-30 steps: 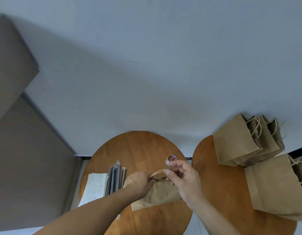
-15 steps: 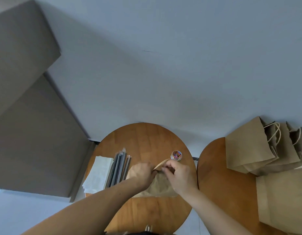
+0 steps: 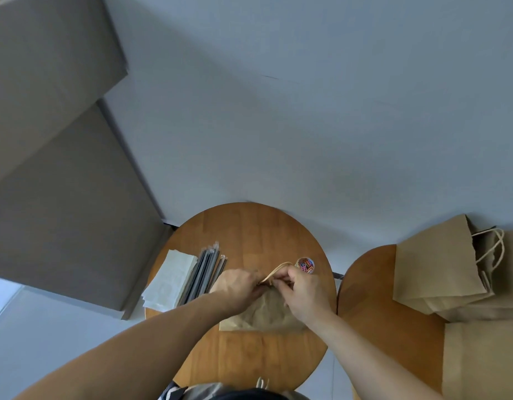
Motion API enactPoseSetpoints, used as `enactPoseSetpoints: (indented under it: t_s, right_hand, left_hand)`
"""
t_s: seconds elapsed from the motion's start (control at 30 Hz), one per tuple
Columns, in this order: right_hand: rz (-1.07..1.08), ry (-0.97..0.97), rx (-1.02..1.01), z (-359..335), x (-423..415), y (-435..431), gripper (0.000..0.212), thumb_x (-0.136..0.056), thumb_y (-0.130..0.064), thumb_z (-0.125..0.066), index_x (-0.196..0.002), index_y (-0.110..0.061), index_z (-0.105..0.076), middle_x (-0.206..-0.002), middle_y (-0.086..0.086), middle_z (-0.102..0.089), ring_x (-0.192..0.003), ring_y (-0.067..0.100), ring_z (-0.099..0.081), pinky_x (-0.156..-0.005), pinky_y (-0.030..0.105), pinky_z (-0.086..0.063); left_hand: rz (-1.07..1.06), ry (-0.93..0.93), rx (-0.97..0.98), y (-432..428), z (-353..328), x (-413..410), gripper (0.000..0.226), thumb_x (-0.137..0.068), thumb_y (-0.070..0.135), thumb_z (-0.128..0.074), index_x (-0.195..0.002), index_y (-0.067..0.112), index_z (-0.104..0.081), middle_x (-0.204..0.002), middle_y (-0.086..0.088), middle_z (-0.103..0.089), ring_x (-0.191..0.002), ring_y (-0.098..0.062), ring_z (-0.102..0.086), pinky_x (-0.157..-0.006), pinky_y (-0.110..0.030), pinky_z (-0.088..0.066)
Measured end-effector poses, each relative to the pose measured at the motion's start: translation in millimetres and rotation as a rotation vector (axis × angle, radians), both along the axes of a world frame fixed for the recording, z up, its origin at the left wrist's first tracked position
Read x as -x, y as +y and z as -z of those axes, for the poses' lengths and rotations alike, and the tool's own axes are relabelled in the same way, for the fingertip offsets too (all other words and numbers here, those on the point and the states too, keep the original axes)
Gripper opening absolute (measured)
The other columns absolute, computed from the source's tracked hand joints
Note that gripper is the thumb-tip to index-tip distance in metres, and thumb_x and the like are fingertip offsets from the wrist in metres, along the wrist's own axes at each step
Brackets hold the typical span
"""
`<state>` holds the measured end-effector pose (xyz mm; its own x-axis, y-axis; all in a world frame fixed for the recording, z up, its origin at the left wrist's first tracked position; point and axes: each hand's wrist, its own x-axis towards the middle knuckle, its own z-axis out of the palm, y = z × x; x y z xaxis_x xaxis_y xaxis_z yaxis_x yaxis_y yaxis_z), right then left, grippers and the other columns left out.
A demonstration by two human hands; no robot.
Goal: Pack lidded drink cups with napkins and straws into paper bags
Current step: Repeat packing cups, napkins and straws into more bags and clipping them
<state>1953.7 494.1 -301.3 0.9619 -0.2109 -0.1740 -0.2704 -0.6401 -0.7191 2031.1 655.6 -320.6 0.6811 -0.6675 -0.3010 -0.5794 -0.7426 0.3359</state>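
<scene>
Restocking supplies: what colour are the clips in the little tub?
The clips are multicoloured: red, blue, orange. Head view shows them best.

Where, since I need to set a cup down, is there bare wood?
Free: the round table's far half beyond the paper bag, and its near strip before that bag; also the right table's left part. Crowded: napkins and straws at left, stacked bags at right.

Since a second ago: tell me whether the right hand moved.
Yes. Against the paper-clip pot, the right hand has shifted slightly left, toward the left hand at the paper bag's top.
</scene>
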Motion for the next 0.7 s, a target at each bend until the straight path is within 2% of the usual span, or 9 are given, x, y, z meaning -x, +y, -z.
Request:
enactPoseSetpoints:
  t_s: [0.1, 0.2, 0.3, 0.43, 0.57, 0.7]
  right_hand:
    - [-0.043, 0.003, 0.062, 0.7, -0.8, -0.3, 0.007, -0.090, -0.025, -0.067, -0.091, -0.031, -0.070, -0.074, -0.022, -0.066, -0.062, -0.001, -0.062, -0.068, 0.027, -0.054]
    - [-0.062, -0.008, 0.118, 1.5, -2.7, -2.0, 0.006, -0.091, -0.027, -0.066, -0.095, -0.029, -0.071, -0.080, -0.016, -0.071, -0.075, 0.006, -0.066, -0.070, 0.027, -0.053]
    - [-0.088, -0.034, 0.181, 2.4, -3.7, -3.1, 0.008, -0.093, -0.029, -0.063, -0.097, -0.027, -0.070, -0.083, -0.010, -0.073, -0.076, 0.011, -0.067, -0.068, 0.029, -0.052]
    - [-0.142, -0.068, 0.252, 6.1, -3.6, -3.8, 0.011, -0.095, -0.028, -0.061, -0.097, -0.022, -0.070, -0.082, -0.004, -0.072, -0.077, 0.016, -0.067, -0.068, 0.033, -0.051]
    - [-0.159, -0.060, 0.251, 8.3, -6.3, -4.2, 0.013, -0.095, -0.027, -0.059, -0.099, -0.022, -0.070, -0.088, -0.006, -0.073, -0.082, 0.014, -0.067, -0.073, 0.033, -0.052]
    - [-0.201, 0.014, 0.279, 9.9, -9.2, -4.8, 0.018, -0.096, -0.030, -0.057, -0.102, -0.021, -0.070, -0.095, -0.004, -0.073, -0.089, 0.015, -0.067, -0.079, 0.035, -0.052]
  left_hand:
    - [0.025, -0.024, 0.046, 0.6, 4.0, 1.8, 0.036, -0.103, 0.045, -0.039, -0.108, 0.020, -0.064, -0.104, 0.000, -0.064, -0.094, -0.024, -0.063, -0.065, -0.031, -0.037]
    - [0.042, -0.032, 0.087, 0.0, 5.3, 2.2, 0.034, -0.103, 0.042, -0.039, -0.107, 0.021, -0.065, -0.102, 0.002, -0.063, -0.091, -0.024, -0.062, -0.062, -0.030, -0.034]
    - [0.043, -0.021, 0.091, -1.4, 3.5, 0.5, 0.032, -0.103, 0.039, -0.038, -0.107, 0.021, -0.064, -0.102, 0.002, -0.063, -0.091, -0.024, -0.062, -0.062, -0.030, -0.032]
    - [0.040, 0.029, 0.101, -2.9, -0.4, -1.7, 0.030, -0.103, 0.036, -0.039, -0.106, 0.019, -0.063, -0.102, 0.001, -0.063, -0.091, -0.024, -0.061, -0.064, -0.030, -0.035]
    - [0.033, 0.082, 0.090, -3.8, -3.5, -5.7, 0.030, -0.103, 0.038, -0.039, -0.105, 0.020, -0.063, -0.102, 0.002, -0.064, -0.091, -0.022, -0.061, -0.067, -0.031, -0.040]
    - [0.005, 0.126, 0.072, -4.2, -5.7, -7.9, 0.032, -0.104, 0.039, -0.039, -0.110, 0.021, -0.064, -0.106, 0.003, -0.064, -0.095, -0.021, -0.061, -0.079, -0.039, -0.049]
